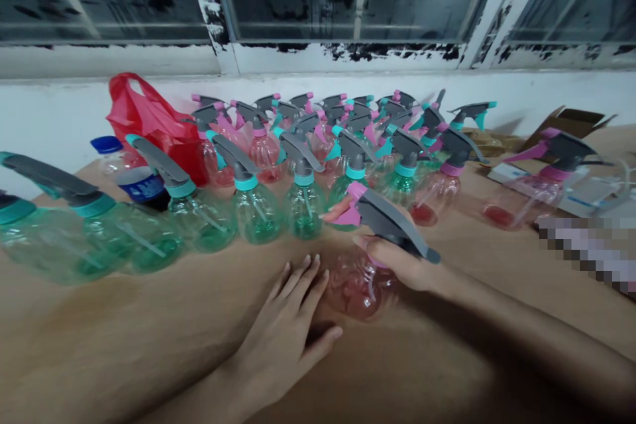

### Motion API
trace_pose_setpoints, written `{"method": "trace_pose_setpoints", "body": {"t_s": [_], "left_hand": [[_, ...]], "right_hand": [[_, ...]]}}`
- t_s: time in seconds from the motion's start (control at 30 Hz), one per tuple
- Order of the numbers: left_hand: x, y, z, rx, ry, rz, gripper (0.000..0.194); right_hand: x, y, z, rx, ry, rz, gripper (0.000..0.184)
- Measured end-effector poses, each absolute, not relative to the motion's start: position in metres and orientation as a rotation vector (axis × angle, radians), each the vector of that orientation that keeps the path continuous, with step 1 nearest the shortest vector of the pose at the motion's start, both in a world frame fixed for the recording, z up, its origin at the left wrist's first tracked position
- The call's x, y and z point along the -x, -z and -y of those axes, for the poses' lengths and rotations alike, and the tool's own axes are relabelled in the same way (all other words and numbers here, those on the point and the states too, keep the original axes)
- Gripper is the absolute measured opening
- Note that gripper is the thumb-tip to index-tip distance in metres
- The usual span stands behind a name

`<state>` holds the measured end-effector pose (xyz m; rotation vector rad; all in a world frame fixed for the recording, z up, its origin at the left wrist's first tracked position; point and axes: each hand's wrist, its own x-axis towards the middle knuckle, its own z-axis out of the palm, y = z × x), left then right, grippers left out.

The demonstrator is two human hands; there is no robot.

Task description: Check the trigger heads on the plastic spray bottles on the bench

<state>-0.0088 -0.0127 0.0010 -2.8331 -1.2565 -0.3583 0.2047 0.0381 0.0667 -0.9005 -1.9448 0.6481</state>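
My right hand (397,260) is closed around the neck of a pink spray bottle (355,288), just under its grey and pink trigger head. The bottle is clear pink with a lobed body and tilts a little. On its left side my left hand (288,324) lies with fingers stretched out, the fingertips close to the bottle; whether they touch it I cannot tell. Just behind stands a row of green spray bottles (258,215) with teal collars. A pink spray bottle (437,195) stands in that row at the right.
More spray bottles (263,149) crowd the back by the wall. At left are a red plastic bag (144,112) and a blue-capped drink bottle (134,175). Another pink spray bottle (527,199) stands at right, near an open cardboard box (569,126). All rest on a brown tabletop (124,338).
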Motion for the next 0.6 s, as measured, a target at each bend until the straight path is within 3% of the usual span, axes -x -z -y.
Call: {"method": "trace_pose_setpoints", "body": {"t_s": [0.13, 0.6], "left_hand": [[0.009, -0.001, 0.012, 2.833, 0.376, 1.247, 0.059], [0.008, 0.001, 0.010, 2.792, 0.370, 1.207, 0.059]], "right_hand": [[-0.204, -0.067, -0.039, 0.794, -0.807, 1.916, 0.033], [-0.199, -0.077, -0.036, 0.749, -0.865, 1.844, 0.021]]}}
